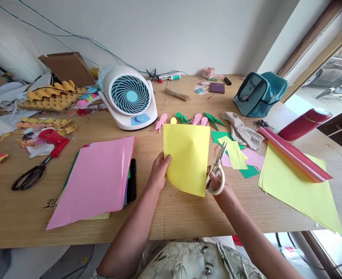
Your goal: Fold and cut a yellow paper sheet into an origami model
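A sheet of yellow paper (187, 159) is held up over the table, its lower edge curving. My left hand (160, 169) pinches it at the left edge, thumb on the near face. In my right hand (217, 186) is a pair of scissors (216, 170) with cream handles, blades pointing up and partly apart. The right fingers sit beside the paper's right edge; whether they also touch it I cannot tell. Behind the sheet lie pink paper cutouts (161, 122) and green paper cutouts (214, 120). Yellow, green and pink paper scraps (235, 153) lie to the right of the scissors.
Pink paper (97, 174) tops a stack at left, near black-handled scissors (33, 176). A white fan (130, 95) stands behind. At right are large yellow sheets (296, 186), a rolled pink sheet (296, 155), a red bottle (304, 124), a grey cloth (240, 130) and a teal bag (259, 94).
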`<state>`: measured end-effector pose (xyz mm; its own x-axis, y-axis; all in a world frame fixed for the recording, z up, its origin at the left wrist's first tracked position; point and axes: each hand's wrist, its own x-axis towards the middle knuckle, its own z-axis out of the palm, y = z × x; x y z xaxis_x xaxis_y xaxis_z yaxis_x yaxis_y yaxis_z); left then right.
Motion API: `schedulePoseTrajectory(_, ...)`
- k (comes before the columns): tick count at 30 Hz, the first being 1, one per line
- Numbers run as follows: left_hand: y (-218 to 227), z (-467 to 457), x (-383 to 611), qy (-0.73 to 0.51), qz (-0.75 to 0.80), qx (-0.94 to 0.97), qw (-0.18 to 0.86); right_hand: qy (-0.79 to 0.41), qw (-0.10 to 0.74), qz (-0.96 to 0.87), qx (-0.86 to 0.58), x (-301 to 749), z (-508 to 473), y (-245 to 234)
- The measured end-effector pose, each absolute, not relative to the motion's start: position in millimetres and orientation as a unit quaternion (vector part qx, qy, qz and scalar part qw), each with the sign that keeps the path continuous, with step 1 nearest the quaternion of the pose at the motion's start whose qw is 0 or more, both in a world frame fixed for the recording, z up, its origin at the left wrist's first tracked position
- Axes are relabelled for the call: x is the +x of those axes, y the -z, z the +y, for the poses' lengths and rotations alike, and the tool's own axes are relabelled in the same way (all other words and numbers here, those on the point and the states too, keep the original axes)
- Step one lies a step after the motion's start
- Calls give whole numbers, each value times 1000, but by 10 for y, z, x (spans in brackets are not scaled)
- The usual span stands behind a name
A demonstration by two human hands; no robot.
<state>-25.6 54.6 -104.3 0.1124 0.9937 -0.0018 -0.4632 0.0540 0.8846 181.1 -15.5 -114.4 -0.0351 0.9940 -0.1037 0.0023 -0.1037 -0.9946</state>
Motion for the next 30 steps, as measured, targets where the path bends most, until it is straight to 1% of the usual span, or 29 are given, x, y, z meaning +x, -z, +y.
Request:
schedulePoseTrajectory(3,1039,547,-236,-582,356,371,630,-532,503,-435,-524,1798,-193,1088)
schedulePoseTrajectory(6,1043,542,-264,-558,336,368,663,-513,522,-421,-536,1746,-172,1017)
schedulePoseTrajectory(9,1059,527,-313,-488,342,355,720,-493,510,-438,-552,1748,-127,947)
schedulePoseTrajectory(12,1067,507,-342,-441,353,357,744,-487,495,-462,-551,1795,-98,906)
schedulePoseTrajectory(16,1050,496,-339,-447,343,403,722,-503,501,-448,-544,1854,-75,954)
schedulePoseTrajectory(20,1058,491,-291,-445,368,446,684,-500,483,-435,-573,1908,-45,1070)
schedulePoseTrajectory(26,1102,470,-189,-448,422,380,691,-531,465,-414,-575,1951,-49,1052)
schedulePoseTrajectory(30,1100,464,-148,-451,419,345,708,-526,463,-414,-581,1980,-136,993)
